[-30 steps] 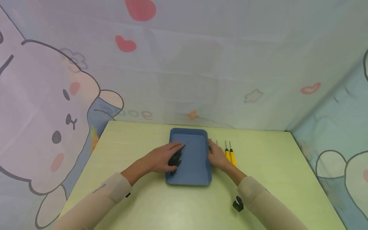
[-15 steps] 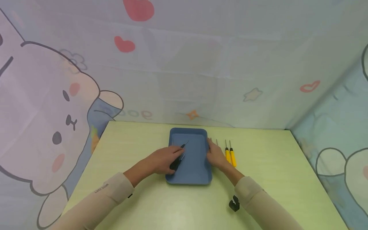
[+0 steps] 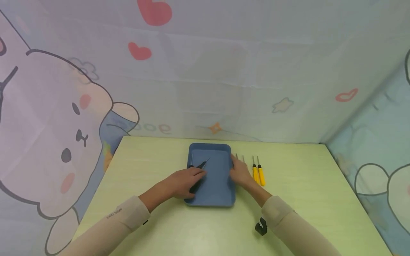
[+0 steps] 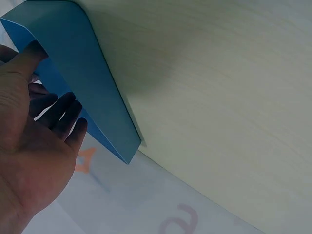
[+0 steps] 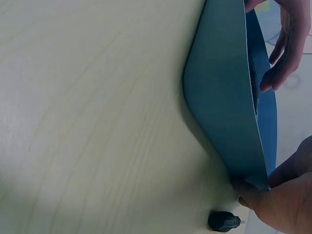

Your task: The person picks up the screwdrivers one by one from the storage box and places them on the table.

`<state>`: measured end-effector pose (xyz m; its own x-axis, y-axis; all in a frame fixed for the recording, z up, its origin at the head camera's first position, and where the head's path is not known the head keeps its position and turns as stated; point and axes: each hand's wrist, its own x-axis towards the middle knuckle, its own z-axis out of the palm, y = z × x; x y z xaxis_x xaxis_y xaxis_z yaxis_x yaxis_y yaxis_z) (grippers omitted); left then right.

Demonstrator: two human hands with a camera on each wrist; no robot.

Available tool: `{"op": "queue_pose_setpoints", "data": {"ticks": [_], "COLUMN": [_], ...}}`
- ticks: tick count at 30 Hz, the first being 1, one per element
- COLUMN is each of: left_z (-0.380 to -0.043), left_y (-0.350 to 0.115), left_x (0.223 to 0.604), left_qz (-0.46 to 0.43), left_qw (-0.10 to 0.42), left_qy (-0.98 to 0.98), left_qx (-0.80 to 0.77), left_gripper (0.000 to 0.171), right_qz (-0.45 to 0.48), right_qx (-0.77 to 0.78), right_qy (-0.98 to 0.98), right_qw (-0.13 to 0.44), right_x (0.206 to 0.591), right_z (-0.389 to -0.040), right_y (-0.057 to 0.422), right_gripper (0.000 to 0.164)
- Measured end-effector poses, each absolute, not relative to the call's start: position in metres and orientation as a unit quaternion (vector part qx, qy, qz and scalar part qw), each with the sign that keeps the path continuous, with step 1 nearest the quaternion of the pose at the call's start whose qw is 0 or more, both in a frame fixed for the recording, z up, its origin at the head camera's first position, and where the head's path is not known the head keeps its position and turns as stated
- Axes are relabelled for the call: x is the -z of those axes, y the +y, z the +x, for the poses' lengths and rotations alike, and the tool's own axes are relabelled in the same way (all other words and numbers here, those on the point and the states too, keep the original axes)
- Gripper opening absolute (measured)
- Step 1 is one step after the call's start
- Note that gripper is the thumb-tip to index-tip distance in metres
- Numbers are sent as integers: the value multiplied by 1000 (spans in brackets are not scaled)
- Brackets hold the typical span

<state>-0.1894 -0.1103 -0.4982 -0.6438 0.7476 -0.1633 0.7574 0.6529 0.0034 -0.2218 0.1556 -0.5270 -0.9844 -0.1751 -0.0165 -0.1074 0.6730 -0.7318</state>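
A blue tray [image 3: 219,192] stands on the table in the head view. Inside, toward its left side, lie black-handled tools [image 3: 202,164] with thin metal tips; their exact kind is not clear. Over them is my left hand [image 3: 187,182], hiding most of the handles. In the left wrist view the left hand [image 4: 39,146] reaches over the tray wall with its fingers spread and loosely bent. My right hand [image 3: 241,173] grips the tray's right edge. In the right wrist view that right hand [image 5: 287,200] has the rim between thumb and fingers, and a dark tool [image 5: 254,87] shows inside.
Two yellow-handled screwdrivers [image 3: 258,176] lie side by side to the right of the tray. More thin metal shafts [image 3: 243,158] stick out beyond my right hand. A small black clip-like piece [image 3: 261,227] is by the right sleeve. A printed curtain [image 3: 217,89] hangs behind the table.
My left hand has shifted slightly nearer and to the right over the black tools. One tool's tip now lies farther up, beside the other. My right hand keeps its grip on the tray.
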Motion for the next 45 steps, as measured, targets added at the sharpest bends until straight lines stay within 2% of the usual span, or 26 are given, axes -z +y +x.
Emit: {"op": "queue_pose_setpoints", "data": {"ticks": [19, 45], "left_z": [-184, -185], "left_y": [-114, -111], "left_x": [493, 489], "left_qz": [405, 400], "left_qw": [99, 97], "left_qy": [905, 904], "left_qx": [88, 117], "left_gripper": [87, 87], "right_qz": [-106, -103], "right_qx": [353, 356], "right_qy": [929, 929], "right_qw": [11, 13], "right_x": [525, 533], "right_z": [-217, -219], "right_y": [137, 139], "right_gripper": [67, 66]}}
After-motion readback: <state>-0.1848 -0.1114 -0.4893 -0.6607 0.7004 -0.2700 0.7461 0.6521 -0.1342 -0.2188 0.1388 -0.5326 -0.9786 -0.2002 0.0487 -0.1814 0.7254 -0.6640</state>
